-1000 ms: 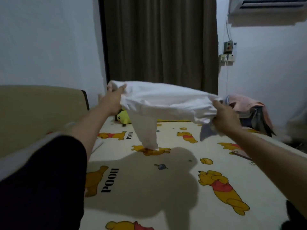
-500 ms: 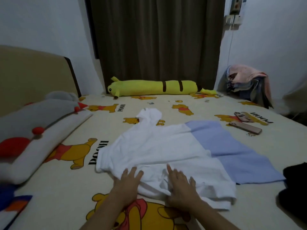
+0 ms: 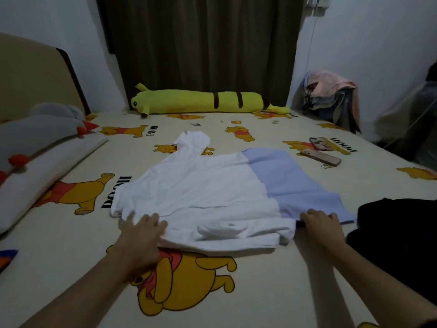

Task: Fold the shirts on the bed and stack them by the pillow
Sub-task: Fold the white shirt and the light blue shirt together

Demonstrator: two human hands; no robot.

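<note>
Both hands press flat, fingers spread: left hand (image 3: 142, 229) and right hand (image 3: 319, 224) on the shirt (image 3: 201, 192) hem. The loose sleeve between them could bunch when folded.

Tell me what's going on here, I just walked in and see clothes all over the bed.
A person is laying a white and light-blue shirt flat on the bed, ready to fold. The left hand presses its near white edge; the right hand holds down the blue hem. A dark garment waits at right. Nothing is visibly stacked by the pillow yet.
</note>
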